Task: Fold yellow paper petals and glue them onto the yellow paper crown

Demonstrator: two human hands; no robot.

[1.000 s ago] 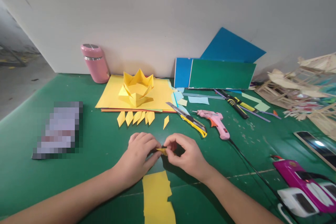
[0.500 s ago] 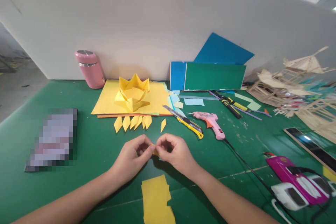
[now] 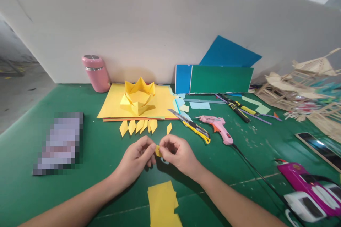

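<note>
nearest, a loose stack of yellow paper squares [image 3: 162, 202] lies on the green bench [image 3: 101, 156]. just beyond it, the left hand [image 3: 135, 159] and right hand [image 3: 178, 154] meet, both pinching a small yellow paper piece [image 3: 157, 150] just above the bench. so small a piece could slip or crease crooked if either pinch shifts. farther on, a stray wrist could scatter the folded yellow points [image 3: 138, 126]. the utility knife [image 3: 193, 126] lies near the right hand.

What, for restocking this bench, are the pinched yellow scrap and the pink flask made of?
The yellow scrap, pinched between left hand and right hand: thin matte paper, seemingly, creased. The pink flask: glossy shell with silvery band, likely coated metal; plastic possible.
</note>
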